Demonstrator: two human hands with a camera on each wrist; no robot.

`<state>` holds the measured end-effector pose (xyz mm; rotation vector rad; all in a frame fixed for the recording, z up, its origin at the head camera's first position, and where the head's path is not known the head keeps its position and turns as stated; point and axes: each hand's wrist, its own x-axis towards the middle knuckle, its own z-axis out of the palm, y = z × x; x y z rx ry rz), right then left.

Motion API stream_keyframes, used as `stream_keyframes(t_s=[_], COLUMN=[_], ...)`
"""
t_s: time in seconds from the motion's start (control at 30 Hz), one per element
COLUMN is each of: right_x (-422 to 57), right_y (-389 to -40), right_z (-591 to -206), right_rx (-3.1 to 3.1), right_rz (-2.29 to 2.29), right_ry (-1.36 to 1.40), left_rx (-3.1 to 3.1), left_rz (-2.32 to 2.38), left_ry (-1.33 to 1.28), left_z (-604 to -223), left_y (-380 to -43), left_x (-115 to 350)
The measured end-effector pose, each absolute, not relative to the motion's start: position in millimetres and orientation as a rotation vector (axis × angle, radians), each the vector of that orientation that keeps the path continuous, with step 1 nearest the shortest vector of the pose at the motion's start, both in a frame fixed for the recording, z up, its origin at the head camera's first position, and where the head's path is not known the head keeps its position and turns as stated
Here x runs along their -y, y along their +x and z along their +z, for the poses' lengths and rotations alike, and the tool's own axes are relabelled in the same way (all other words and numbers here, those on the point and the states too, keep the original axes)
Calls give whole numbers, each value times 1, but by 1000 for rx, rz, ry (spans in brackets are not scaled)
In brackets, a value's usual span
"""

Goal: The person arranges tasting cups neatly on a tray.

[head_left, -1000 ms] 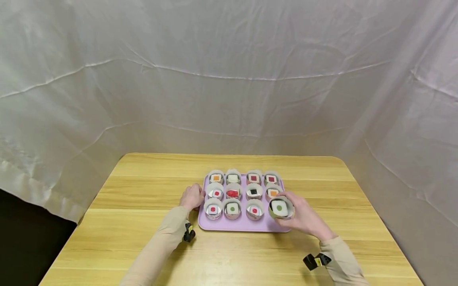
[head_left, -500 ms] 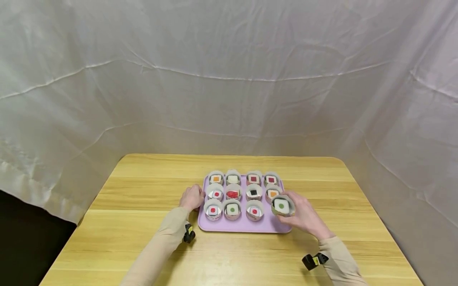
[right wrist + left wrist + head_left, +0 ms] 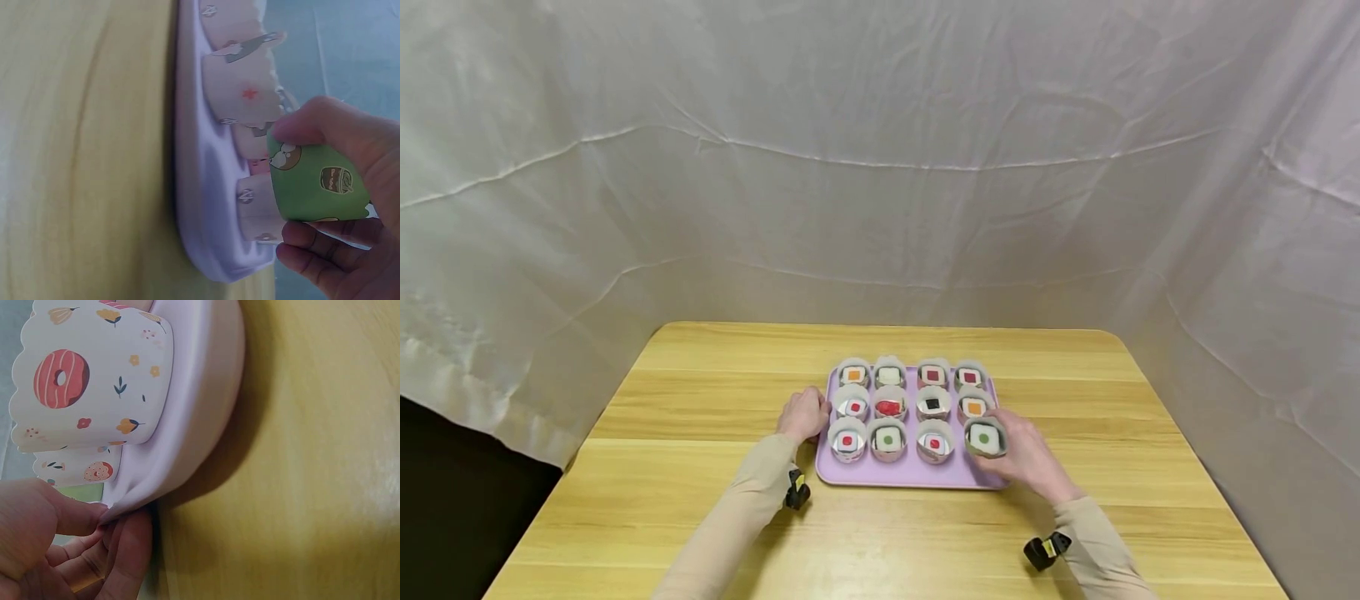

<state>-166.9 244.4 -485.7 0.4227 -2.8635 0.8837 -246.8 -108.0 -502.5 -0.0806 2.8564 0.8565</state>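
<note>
A lilac tray (image 3: 887, 475) bears paper baking cups in rows, each with a small sushi piece inside. My left hand (image 3: 805, 414) is at the tray's left side; in the left wrist view its thumb and fingers pinch the rim (image 3: 209, 419). Beside that hand stands a white cup with a donut print (image 3: 106, 387). My right hand (image 3: 1028, 457) grips a green baking cup (image 3: 312, 184) between thumb and fingers. In it lies a white sushi piece with a green centre (image 3: 984, 438). This cup is held above the tray's front right corner.
The tray lies on a wood-grain table (image 3: 715, 358). Along the back row are cups with an orange-centred piece (image 3: 853, 376) and dark red ones (image 3: 933, 374). A red-topped piece (image 3: 890, 407) sits in the middle row. Pale curtains (image 3: 880, 208) hang behind and at the sides.
My right hand, with the green cup, has shifted slightly right, then back left and a little lower over the front right corner. The left hand stays at the tray's rim.
</note>
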Motion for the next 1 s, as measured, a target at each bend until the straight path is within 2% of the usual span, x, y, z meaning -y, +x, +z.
stream_keyframes(t_s=[1.0], right_x=[-244], right_y=[-171], right_z=[-498], right_rx=[2938], right_rz=[886], right_ry=[364], left_rx=[-2856], left_rz=[852], left_ry=[-77], left_z=[-508], left_y=[-251], left_x=[109])
